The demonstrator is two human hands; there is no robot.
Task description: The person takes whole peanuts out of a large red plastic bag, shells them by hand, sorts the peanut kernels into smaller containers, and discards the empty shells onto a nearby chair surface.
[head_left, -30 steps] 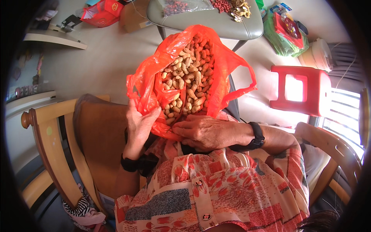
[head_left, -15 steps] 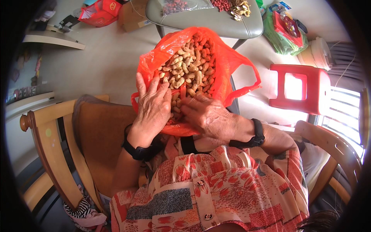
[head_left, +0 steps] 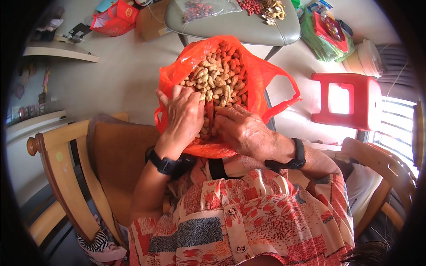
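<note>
An orange-red plastic bag point(head_left: 262, 95) lies open in front of me, full of unshelled peanuts point(head_left: 215, 80). Over its left near part, my left hand point(head_left: 183, 111) is bent down into the nuts, its little finger apart from the others; the fingertips are hidden. My right hand point(head_left: 243, 129) is closed among the peanuts at the near right, fingers curled inward, and whatever is between them is out of sight. Between the hands runs a red strip of the bag. Both wrists carry black bands.
Beyond the bag, a grey seat point(head_left: 230, 30) holds a clear bag point(head_left: 206, 9) of red nuts, loose red nuts point(head_left: 250, 6) and empty shells point(head_left: 272, 11). A red plastic stool point(head_left: 368, 99) stands on the right. Wooden chairs point(head_left: 57, 150) flank me. A green bag point(head_left: 323, 46) sits at the far right.
My left hand has gone from lying spread to bent fingers and shifted slightly right. My right hand has curled in more and moved a little right.
</note>
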